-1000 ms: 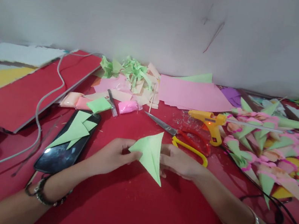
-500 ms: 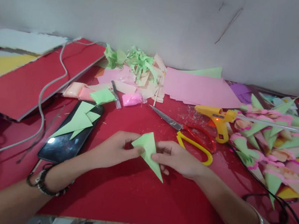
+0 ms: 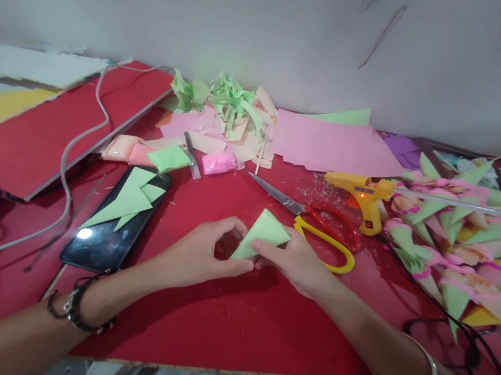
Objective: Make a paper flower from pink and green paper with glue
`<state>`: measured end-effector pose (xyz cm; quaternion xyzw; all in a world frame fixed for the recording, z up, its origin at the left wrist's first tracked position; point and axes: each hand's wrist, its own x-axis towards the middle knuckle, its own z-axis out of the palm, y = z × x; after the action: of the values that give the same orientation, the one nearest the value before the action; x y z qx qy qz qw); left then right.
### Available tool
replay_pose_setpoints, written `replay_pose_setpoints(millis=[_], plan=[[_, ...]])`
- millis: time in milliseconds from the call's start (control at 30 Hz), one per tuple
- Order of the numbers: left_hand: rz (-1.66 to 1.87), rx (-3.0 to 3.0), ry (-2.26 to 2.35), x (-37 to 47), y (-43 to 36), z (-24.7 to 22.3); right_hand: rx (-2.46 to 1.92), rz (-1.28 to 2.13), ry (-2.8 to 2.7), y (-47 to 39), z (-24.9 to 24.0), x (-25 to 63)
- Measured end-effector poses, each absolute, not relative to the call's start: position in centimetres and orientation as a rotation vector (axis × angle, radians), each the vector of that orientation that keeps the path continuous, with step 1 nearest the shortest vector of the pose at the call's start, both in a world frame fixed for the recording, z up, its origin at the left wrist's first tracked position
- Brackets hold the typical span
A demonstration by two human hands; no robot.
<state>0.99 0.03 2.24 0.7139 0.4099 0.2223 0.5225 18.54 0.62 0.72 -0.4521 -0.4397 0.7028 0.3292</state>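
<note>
A folded green paper piece [image 3: 267, 232] is pinched between the thumb and fingers of my right hand [image 3: 307, 264], its narrow end pointing down and left. My left hand [image 3: 201, 253] curves beside that lower end, thumb and fingers apart, with the thumb close under the paper; any contact is unclear. Several green paper triangles [image 3: 133, 197] lie on a black phone [image 3: 99, 245] to the left. Behind my right hand are scissors [image 3: 327, 245] with red and yellow handles, blades pointing left and back.
A yellow glue gun [image 3: 366, 197] with its light on sits at the right, beside paper flowers [image 3: 468, 236]. Clay packets [image 3: 169, 158], pink sheets [image 3: 334, 144] and green scraps [image 3: 233, 104] are at the back. A white cable [image 3: 78, 139] crosses the left boards.
The green paper has turned, its pointed end swinging from lower right to lower left. My left thumb and fingers have spread and come off its face; my right hand keeps hold.
</note>
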Motion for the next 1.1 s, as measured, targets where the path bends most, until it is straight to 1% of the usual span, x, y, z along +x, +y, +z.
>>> replay_pose_setpoints(millis=[233, 433, 533, 800, 1100], plan=[[0.632, 1.766, 1.159, 1.09, 0.20, 2.12, -1.319, 1.657, -1.183, 0.47, 1.11, 18.41], [0.822, 1.619, 1.267, 0.94, 0.59, 2.22, -1.274, 1.662, -1.212, 0.45, 1.16, 18.43], [0.900, 1.576, 1.245, 1.14, 0.55, 2.06, -1.260, 1.653, -1.251, 0.36, 1.10, 18.39], [0.953, 1.460, 1.246, 1.15, 0.37, 1.71, -1.215, 1.624, -1.414, 0.33, 1.27, 18.53], [0.976, 1.421, 1.251, 0.90, 0.52, 1.87, -1.241, 1.602, -1.376, 0.27, 1.17, 18.60]])
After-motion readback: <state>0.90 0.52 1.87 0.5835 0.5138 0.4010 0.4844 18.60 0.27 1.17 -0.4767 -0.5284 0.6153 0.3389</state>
